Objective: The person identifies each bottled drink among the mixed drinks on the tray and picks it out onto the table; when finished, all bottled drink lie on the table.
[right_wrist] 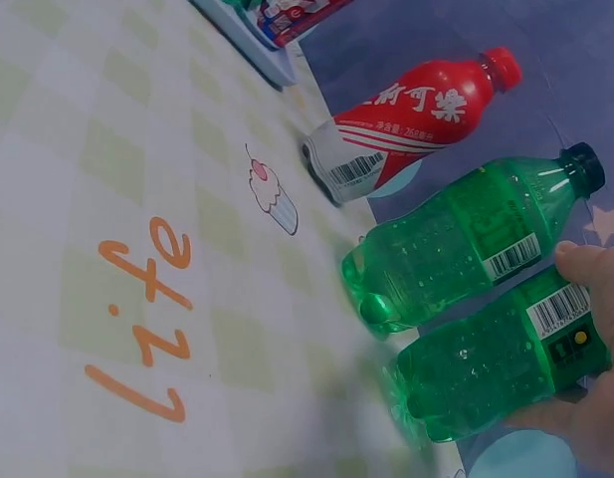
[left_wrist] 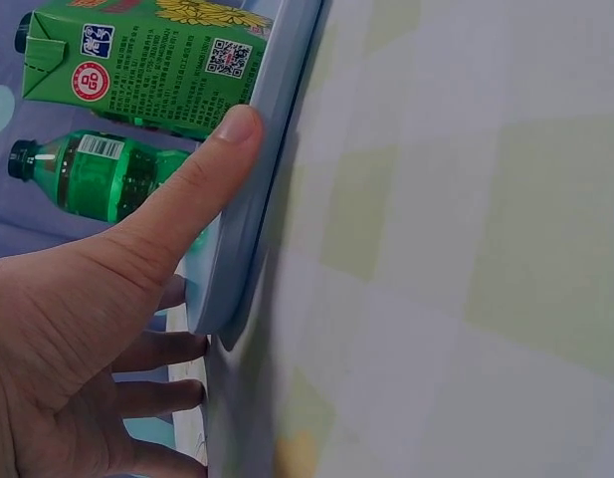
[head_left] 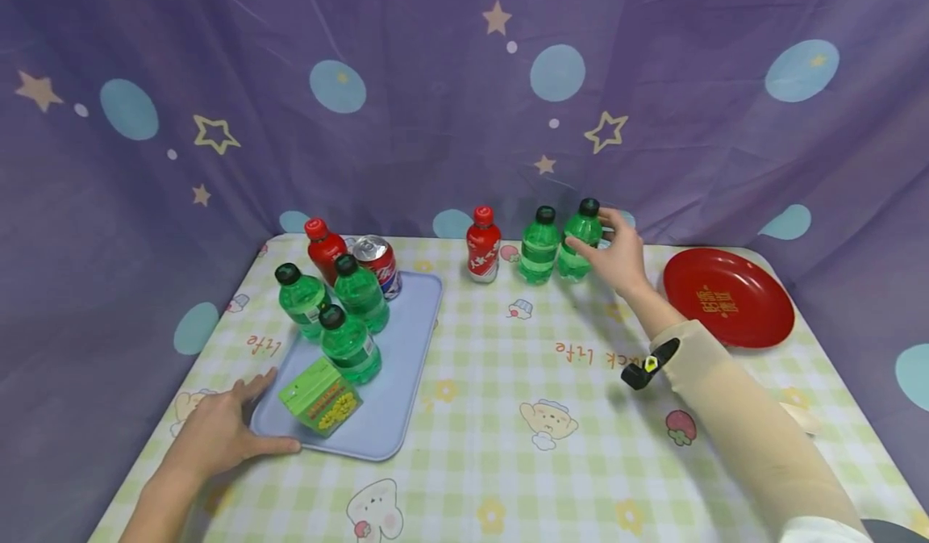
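Observation:
My right hand [head_left: 619,254] grips a green soda bottle [head_left: 578,240] with a black cap, thumb on one side and fingers on the other. The bottle is upright at the back of the table; whether its base touches the cloth I cannot tell. Close to its left stands a second green soda bottle [right_wrist: 456,244], then a red cola bottle [head_left: 483,246]. My left hand [head_left: 218,428] rests at the near left corner of a blue tray [head_left: 395,394], its fingers spread and the thumb on the rim. The tray holds a green drink carton [head_left: 321,398] and several bottles.
On the tray are several green bottles [head_left: 352,345], a red bottle [head_left: 324,246] and a soda can [head_left: 379,265]. A red plate [head_left: 758,309] lies at the back right. Behind the checked tablecloth [head_left: 501,438] hangs a purple curtain [head_left: 435,123].

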The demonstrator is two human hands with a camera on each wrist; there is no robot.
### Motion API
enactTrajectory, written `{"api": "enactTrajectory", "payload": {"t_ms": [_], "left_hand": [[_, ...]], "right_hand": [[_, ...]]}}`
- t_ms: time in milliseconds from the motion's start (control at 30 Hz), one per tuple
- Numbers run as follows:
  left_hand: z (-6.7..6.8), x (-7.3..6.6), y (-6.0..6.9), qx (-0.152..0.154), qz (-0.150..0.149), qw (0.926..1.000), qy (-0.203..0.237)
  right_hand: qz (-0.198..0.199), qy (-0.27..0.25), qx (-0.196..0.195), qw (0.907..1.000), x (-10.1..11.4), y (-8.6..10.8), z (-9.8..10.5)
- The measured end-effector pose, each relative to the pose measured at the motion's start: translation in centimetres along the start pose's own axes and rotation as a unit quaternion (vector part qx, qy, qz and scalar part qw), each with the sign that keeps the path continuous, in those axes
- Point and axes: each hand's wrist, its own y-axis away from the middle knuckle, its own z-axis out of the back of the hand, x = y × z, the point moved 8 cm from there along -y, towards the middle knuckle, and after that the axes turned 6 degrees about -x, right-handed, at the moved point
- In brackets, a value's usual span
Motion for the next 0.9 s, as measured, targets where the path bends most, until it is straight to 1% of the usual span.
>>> {"api": "enactTrajectory", "payload": {"t_ms": [67,267,633,767,900], "left_hand": [[0.0,0.0,0.0,-0.003,-0.002,1.0000,0.000],[0.1,0.2,0.2,0.004,0.006,1.0000,-0.002],[0.2,0.5,0.6,0.006,0.016,0.9998,-0.006],[0.3,0.4,0.4,0.001,0.016,0.9999,-0.002],[-0.1,0.0,0.0,-0.003,0.008,0.9999,0.005]], "right_hand": [[-0.003,0.001,0.001,1.0000,0.0,0.0,-0.1],[-0.002,0.008,0.002,1.0000,-0.1,0.1,-0.6],[0.025,0.021,-0.008,0.9994,-0.5,0.2,-1.4],[0.031,0.029,-0.006,0.9991,-0.7,0.3,-1.2],[0.029,0.040,-0.006,0.9988,-1.1,0.5,-0.5]]}}
